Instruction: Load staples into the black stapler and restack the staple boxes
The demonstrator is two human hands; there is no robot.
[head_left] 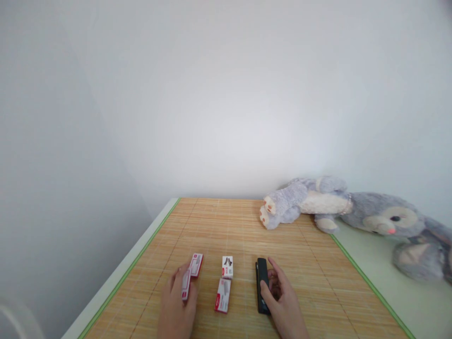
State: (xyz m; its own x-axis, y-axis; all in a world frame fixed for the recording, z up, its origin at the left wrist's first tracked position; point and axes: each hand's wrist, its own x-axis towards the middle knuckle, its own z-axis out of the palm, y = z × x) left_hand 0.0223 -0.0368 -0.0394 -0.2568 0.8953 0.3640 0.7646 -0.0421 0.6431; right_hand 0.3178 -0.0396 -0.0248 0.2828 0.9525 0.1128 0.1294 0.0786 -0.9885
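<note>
A black stapler lies lengthwise on the bamboo mat. My right hand is at its right side, the thumb on its top and the fingers curled by its edge. Toward the left, my left hand grips a small red-and-white box between thumb and fingers. A second red-and-white box touches its far end, set slightly to the right. Between my hands lie a white staple box with a picture of staples and, just nearer to me, another red-and-white staple box.
The bamboo mat with green edging covers much of a pale surface. A grey plush rabbit lies on its side at the back right, its feet on the mat. White walls stand behind and at left.
</note>
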